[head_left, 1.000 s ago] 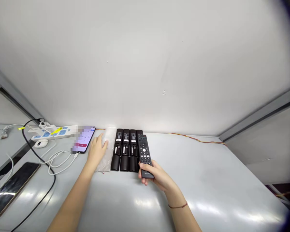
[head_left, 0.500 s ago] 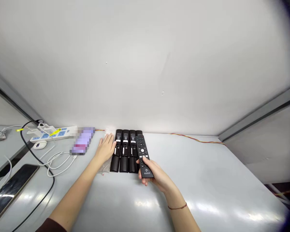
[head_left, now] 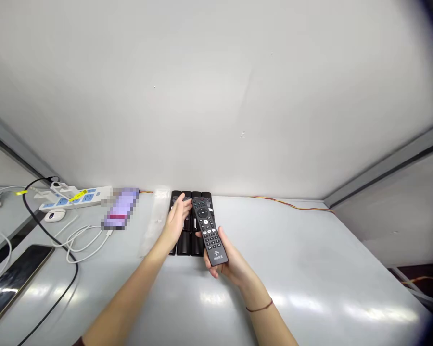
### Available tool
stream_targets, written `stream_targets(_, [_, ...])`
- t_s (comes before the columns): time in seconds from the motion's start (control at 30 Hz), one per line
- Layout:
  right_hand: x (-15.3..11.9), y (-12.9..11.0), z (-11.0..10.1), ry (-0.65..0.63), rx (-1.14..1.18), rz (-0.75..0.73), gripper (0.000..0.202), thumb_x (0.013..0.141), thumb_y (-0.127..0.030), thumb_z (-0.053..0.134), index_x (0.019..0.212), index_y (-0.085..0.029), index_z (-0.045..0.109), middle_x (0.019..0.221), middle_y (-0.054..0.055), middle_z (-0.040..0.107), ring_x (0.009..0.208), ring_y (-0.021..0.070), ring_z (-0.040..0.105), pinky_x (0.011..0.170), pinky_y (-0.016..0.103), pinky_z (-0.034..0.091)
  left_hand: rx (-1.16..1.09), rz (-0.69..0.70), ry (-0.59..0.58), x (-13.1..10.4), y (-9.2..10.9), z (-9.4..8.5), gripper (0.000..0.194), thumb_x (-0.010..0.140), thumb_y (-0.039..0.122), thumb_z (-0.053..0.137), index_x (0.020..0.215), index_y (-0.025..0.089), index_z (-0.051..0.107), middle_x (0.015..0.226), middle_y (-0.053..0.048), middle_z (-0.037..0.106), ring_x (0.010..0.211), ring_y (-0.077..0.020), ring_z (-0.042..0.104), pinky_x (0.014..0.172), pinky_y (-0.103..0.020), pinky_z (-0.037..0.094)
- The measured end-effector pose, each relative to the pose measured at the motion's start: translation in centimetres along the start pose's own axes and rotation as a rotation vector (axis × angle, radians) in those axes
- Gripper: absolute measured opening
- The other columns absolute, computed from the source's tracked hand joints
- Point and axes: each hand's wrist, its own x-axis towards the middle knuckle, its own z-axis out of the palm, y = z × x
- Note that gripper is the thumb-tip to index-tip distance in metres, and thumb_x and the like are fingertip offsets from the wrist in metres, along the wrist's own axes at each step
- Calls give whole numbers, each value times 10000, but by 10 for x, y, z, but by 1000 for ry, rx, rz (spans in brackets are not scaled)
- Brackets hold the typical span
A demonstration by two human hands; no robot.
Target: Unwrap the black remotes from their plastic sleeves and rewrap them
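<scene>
Remote gripped in right hand, tilted upward.

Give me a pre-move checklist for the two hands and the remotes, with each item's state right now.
1. Right hand has the black remote in its grip, buttons up: ok.
2. Left hand lies on the row of remotes on the table: ok.
3. Left hand closed on one remote: cannot tell.
4. Row is tidy, side by side against the wall: ok.
5. Clear plastic bag lies apart, left of the row: ok.
6. Table to the right of the held remote is bare: ok.
</scene>
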Motion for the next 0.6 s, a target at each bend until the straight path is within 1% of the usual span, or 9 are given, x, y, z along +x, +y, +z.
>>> stream_targets(0.03, [0, 1, 0, -18, 3, 5, 728, 869, -692, 254, 1246, -126, 512, 507, 33, 617, 308, 109, 471, 350, 208, 358, -205, -127, -24, -3, 1, 10, 500, 937, 476, 326, 1364, 226, 395, 1296, -118, 562, 1141, -220, 572, 1014, -404, 402])
stream_targets(0.1, [0, 1, -1, -68, 0, 24, 734, 850, -689, 293, 1223, -103, 532, 480, 33, 614, 274, 106, 436, 318, 205, 319, -526, -265, -73, -7, 0, 23, 476, 930, 498, 328, 1325, 247, 419, 1210, -113, 613, 1026, -223, 632, 919, -415, 473])
stream_targets(0.2, [0, 2, -4, -137, 12, 49, 679, 839, -630, 317, 1124, -80, 596, 443, 41, 598, 256, 114, 430, 293, 205, 290, -795, -311, -59, -11, 1, 28, 399, 929, 467, 358, 1208, 230, 517, 1069, -84, 658, 907, -207, 660, 852, -400, 507])
stream_targets(0.3, [1, 3, -6, -113, 90, 48, 549, 825, -548, 373, 945, -85, 642, 496, 59, 623, 303, 117, 483, 311, 203, 336, -943, -294, 8, -12, 3, 22, 322, 933, 385, 380, 1095, 199, 587, 938, -51, 661, 840, -176, 653, 862, -381, 505])
stream_targets(0.37, [3, 2, -6, -66, 144, 16, 446, 822, -504, 420, 852, -110, 628, 582, 66, 653, 346, 112, 518, 328, 197, 369, -1029, -248, 72, -12, 4, 18, 301, 930, 345, 379, 1038, 184, 610, 899, -46, 654, 844, -170, 645, 874, -376, 501])
stream_targets(0.43, [4, 0, -5, -18, 179, -59, 368, 837, -474, 453, 914, -146, 600, 656, 57, 670, 378, 110, 540, 339, 187, 384, -1093, -209, 146, -11, 5, 14, 301, 926, 317, 368, 1007, 172, 619, 904, -52, 654, 878, -173, 640, 884, -371, 498])
stream_targets(0.5, [5, -2, -6, 28, 206, -144, 351, 857, -474, 470, 1057, -196, 545, 683, 41, 669, 394, 111, 543, 345, 181, 386, -1126, -199, 200, -11, 4, 11, 307, 921, 293, 357, 1009, 161, 621, 942, -66, 657, 930, -178, 635, 887, -359, 497])
stream_targets(0.53, [6, -3, -6, 48, 217, -173, 368, 861, -487, 476, 1106, -215, 516, 682, 34, 664, 397, 112, 540, 349, 181, 387, -1133, -205, 211, -12, 3, 11, 309, 919, 281, 356, 1024, 157, 618, 979, -74, 657, 967, -180, 629, 888, -349, 496])
stream_targets(0.6, [6, -5, -8, 81, 244, -197, 411, 859, -530, 477, 1135, -227, 495, 667, 29, 652, 403, 113, 534, 363, 186, 394, -1140, -226, 212, -14, 2, 11, 312, 915, 277, 361, 1059, 155, 609, 1064, -85, 650, 1044, -187, 609, 879, -325, 497])
